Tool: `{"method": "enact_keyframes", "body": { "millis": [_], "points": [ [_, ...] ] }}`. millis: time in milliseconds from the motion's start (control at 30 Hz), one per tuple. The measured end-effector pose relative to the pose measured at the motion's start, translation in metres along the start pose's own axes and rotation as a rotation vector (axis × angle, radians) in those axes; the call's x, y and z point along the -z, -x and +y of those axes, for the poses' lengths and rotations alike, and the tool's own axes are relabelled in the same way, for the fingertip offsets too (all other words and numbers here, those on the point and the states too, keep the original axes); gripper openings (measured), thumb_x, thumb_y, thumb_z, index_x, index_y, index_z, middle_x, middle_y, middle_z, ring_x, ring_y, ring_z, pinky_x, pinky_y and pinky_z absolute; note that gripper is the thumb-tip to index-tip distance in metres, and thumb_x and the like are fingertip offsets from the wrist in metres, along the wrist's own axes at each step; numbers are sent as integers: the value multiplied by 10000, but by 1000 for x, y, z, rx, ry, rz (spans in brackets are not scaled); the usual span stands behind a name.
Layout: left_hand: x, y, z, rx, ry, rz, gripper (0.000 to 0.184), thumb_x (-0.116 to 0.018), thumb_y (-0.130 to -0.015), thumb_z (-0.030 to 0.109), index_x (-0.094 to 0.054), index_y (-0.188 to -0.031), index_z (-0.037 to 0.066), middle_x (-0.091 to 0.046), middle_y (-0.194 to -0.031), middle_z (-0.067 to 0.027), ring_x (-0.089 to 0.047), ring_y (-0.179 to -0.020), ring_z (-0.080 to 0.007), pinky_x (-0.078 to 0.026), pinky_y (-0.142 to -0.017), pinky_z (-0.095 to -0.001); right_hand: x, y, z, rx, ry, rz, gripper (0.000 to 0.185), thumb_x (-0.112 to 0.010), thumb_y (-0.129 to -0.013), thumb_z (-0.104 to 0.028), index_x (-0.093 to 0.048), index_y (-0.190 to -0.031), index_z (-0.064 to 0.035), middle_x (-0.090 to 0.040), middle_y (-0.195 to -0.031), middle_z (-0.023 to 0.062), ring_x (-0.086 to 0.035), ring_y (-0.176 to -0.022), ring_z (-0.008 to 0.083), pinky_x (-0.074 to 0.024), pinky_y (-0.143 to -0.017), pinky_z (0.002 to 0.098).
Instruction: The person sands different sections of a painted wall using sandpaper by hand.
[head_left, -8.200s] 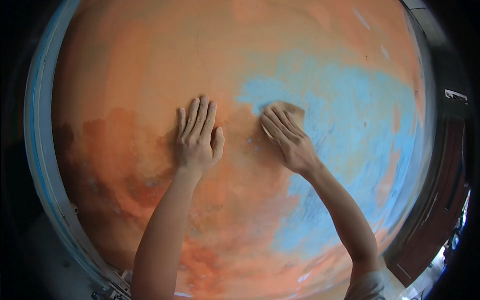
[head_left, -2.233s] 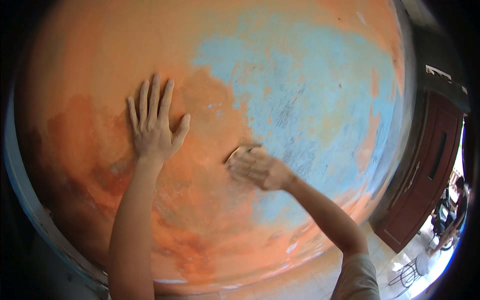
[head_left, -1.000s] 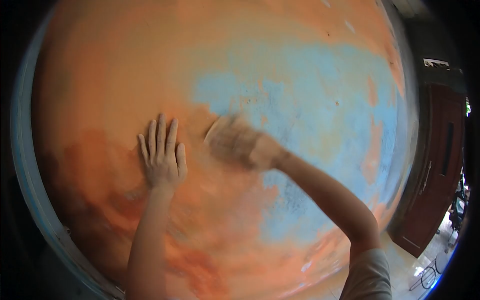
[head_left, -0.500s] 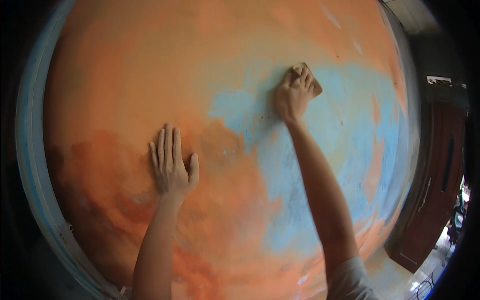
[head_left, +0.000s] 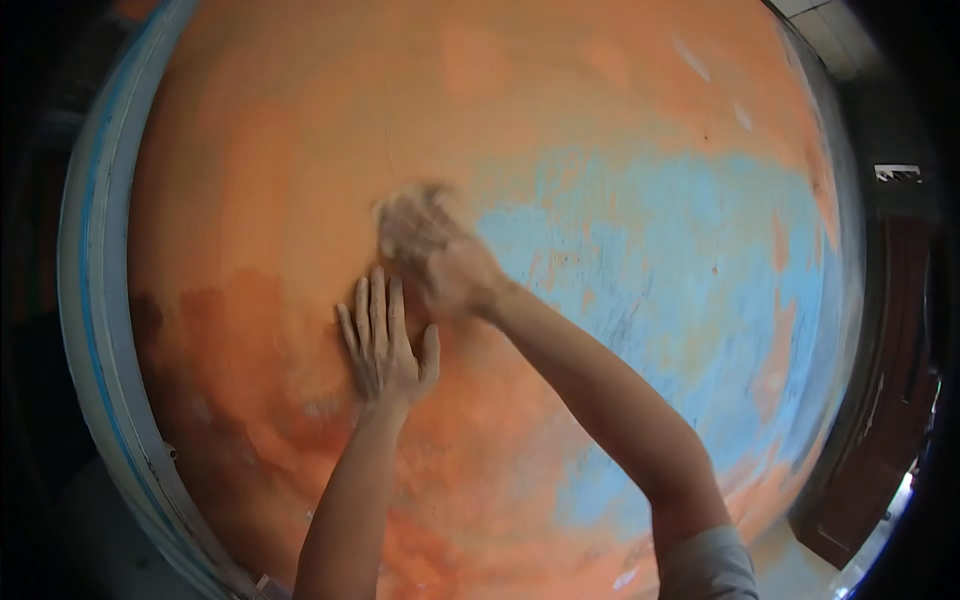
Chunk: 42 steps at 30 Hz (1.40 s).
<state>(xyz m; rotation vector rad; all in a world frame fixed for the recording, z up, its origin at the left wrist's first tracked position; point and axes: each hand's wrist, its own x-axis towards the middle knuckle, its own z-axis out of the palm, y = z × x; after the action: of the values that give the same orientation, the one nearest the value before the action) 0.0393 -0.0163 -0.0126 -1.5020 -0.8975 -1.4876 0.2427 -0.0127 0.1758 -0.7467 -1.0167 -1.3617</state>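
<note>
Touching the wall (head_left: 270, 190), left hand (head_left: 384, 360) loosely spread, right hand (head_left: 442, 255) blurred (grip unclear)

Indoors; a home is suggested, room type can't be told. Shown by: patchy orange-and-blue painted wall (head_left: 485, 375), blue-striped frame (head_left: 105, 250) at left, dark reddish door (head_left: 875, 440) at right, slotted opening (head_left: 897, 172) above it, panelled ceiling (head_left: 835, 35) glimpsed top right.

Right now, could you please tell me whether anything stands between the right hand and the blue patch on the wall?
Nothing visible stands between the right hand and the blue patch; the left hand is lower, on the orange paint.
</note>
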Motion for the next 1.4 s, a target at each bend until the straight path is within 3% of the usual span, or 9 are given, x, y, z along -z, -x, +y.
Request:
{"method": "enact_keyframes", "body": {
  "millis": [233,400,567,700,767,867,1100,1267,1400],
  "points": [
    [-16,-6,8,8,-28,23,705,-522,-905,384,-337,-1474,13,-327,-1532,-194,-270,-1433,-373,-122,-1168,-582,-37,-13,5,-113,5,50,345,-516,-890,-206,-595,-1172,-24,-566,-1265,171,-452,-1268,342,-267,-1146,461],
    [-17,-5,6,8,3,8,693,-527,-906,366,-336,-1478,22,-318,-1538,-187,-264,-1439,-357,-116,-1173,-582,-15,39,-36,765,-677,-307,372,-554,-804,-152,-608,-1158,-52,-568,-1272,151,-471,-1266,322,-290,-1132,475],
    [-20,-6,5,10,13,47,693,-539,-899,356,-342,-1476,27,-325,-1538,-179,-264,-1439,-354,-120,-1172,-583,-23,-16,19,-69,-192,114,304,-557,-785,-127,-646,-1069,-63,-584,-1137,162,-506,-1160,356,-343,-1021,513],
    [-20,-4,7,20,20,42,675,-505,-911,381,-358,-1473,36,-332,-1538,-168,-280,-1434,-344,-129,-1170,-586,14,57,-29,484,-618,-547,552,-563,-792,-109,-546,-1343,-67,-402,-1498,179,-272,-1451,310,-124,-1228,446],
    [-21,-4,8,22,14,47,664,-482,-918,398,-375,-1470,45,-335,-1541,-156,-291,-1432,-332,-136,-1169,-588,3,25,14,776,-490,-366,480,-582,-794,-137,-583,-1266,-49,-508,-1400,172,-411,-1361,310,-253,-1172,463],
    [-18,-6,7,30,-25,32,672,-490,-918,397,-356,-1480,53,-324,-1547,-153,-284,-1435,-332,-132,-1171,-584,-36,-19,58,-97,-574,-185,339,-572,-793,-139,-609,-1114,-37,-567,-1194,171,-512,-1143,336,-362,-991,517],
    [-16,-3,8,-1,-14,20,678,-514,-924,372,-342,-1478,21,-337,-1530,-189,-281,-1429,-369,-126,-1164,-583,-6,19,-20,693,-619,-555,608,-546,-800,-95,-472,-1402,-51,-384,-1509,186,-284,-1446,298,-152,-1216,456],
    [-13,-9,8,6,-42,40,667,-508,-925,368,-350,-1470,18,-341,-1526,-192,-290,-1425,-370,-135,-1164,-582,-4,-27,51,-227,-280,-129,360,-562,-759,-118,-629,-1108,-67,-567,-1225,185,-497,-1185,340,-332,-1069,468],
    [-10,-4,11,31,-17,24,638,-500,-921,331,-366,-1462,19,-347,-1525,-181,-290,-1424,-364,-126,-1173,-569,-44,22,-6,296,-393,-88,442,-529,-830,-120,-587,-1249,7,-521,-1387,183,-395,-1359,355,-206,-1179,485]
  ]
}}
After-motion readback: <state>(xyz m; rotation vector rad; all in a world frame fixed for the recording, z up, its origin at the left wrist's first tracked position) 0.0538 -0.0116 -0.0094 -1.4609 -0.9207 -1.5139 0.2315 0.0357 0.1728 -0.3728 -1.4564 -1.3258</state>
